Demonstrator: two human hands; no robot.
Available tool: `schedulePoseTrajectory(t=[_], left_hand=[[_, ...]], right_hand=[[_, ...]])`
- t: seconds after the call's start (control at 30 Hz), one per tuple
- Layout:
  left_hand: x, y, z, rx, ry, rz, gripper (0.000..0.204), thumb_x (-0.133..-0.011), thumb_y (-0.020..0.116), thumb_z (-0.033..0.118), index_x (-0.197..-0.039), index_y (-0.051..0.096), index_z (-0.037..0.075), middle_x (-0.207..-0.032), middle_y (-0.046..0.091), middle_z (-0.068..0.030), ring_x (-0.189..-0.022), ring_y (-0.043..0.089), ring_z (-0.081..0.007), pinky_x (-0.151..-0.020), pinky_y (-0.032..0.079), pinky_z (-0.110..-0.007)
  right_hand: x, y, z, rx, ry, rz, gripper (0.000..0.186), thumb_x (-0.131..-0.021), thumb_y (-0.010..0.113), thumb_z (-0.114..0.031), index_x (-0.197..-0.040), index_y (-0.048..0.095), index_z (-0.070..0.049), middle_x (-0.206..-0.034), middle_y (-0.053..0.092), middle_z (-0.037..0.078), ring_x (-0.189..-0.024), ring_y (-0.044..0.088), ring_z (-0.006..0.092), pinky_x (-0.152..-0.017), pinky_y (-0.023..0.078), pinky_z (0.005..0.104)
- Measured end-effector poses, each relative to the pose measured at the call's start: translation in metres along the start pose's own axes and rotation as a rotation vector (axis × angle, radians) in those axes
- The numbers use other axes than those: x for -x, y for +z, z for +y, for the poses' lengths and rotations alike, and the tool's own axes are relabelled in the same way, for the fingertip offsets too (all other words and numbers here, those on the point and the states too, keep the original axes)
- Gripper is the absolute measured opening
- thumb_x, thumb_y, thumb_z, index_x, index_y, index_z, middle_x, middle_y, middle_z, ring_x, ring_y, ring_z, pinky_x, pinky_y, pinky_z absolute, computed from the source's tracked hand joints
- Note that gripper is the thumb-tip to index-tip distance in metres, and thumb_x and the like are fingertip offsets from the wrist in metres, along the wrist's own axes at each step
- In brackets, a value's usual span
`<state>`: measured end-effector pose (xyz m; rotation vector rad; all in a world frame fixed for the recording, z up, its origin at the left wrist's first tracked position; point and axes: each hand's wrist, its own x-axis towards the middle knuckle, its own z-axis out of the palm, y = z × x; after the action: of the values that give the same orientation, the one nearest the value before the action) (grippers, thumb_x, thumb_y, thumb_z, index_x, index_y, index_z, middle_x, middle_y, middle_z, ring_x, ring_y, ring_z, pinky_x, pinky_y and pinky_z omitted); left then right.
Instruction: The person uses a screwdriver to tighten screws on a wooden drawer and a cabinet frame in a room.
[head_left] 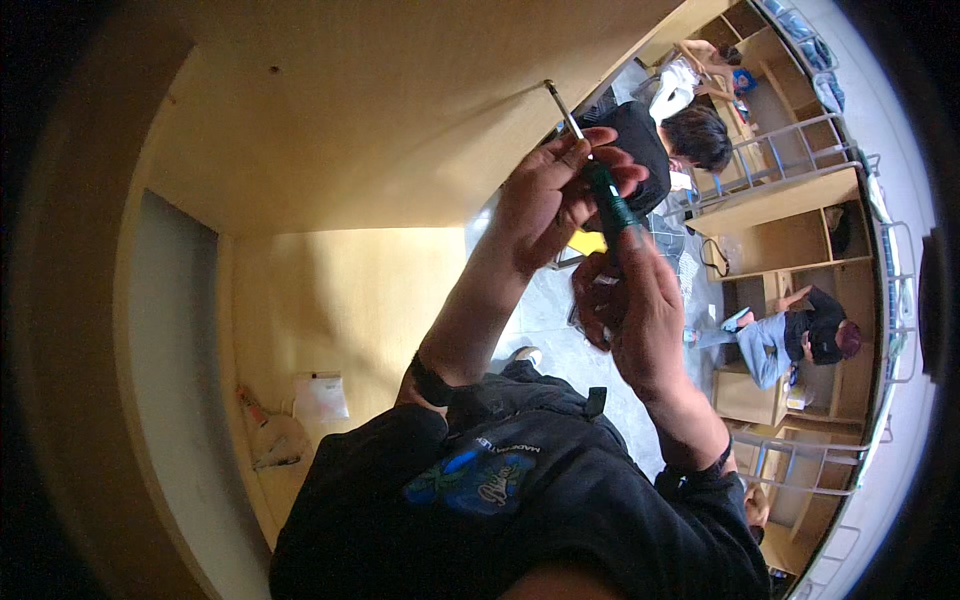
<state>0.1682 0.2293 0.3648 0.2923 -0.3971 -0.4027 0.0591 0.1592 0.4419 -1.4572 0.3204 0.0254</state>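
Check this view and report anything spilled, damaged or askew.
Nothing looks plainly spilled or broken. What stands out is a small dark spot on the wooden panel, odd against the plain surface; hole or screw, I cannot tell. The screwdriver in the left hand and right hand shows no visible damage.

Deep green on the handle [608,195] of the screwdriver, silvery along its shaft [562,106]. Plain warm tan over the wooden board [380,110], dull grey on the panel [180,300] farther left. Solid black for the wearer's shirt [620,510], broken by a blue-and-green print [470,478]. Pale grey across the floor [550,345]. Light blue on the seated person's jeans [765,345]; probably maroon, though small and dim, on the cap [849,338].
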Motion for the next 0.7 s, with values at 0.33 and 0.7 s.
schedulePoseTrajectory(t=[0.33, 0.7], left_hand=[[0.024, -0.033, 0.023, -0.880, 0.087, 0.410, 0.037, -0.097, 0.040, 0.032, -0.096, 0.055, -0.002, -0.063, 0.055, -0.0063, -0.050, 0.054, -0.0124, -0.045, 0.043, -0.023], [0.107, 0.031, -0.008, -0.585, -0.160, 0.580, 0.042, -0.098, 0.033, 0.040, -0.105, 0.046, 0.001, -0.064, 0.059, -0.0095, -0.037, 0.039, -0.0041, -0.035, 0.027, -0.015]], right_hand=[[-0.022, -0.003, 0.010, -0.223, 0.243, -0.266, 0.033, -0.096, 0.038, -0.036, -0.107, 0.049, -0.007, -0.072, 0.053, 0.005, -0.048, 0.042, 0.0101, -0.039, 0.028, 0.0210], [-0.045, -0.003, 0.029, -0.165, 0.336, -0.310, 0.027, -0.095, 0.045, -0.027, -0.101, 0.057, -0.004, -0.083, 0.056, -0.002, -0.074, 0.046, 0.0059, -0.060, 0.035, 0.0196]])
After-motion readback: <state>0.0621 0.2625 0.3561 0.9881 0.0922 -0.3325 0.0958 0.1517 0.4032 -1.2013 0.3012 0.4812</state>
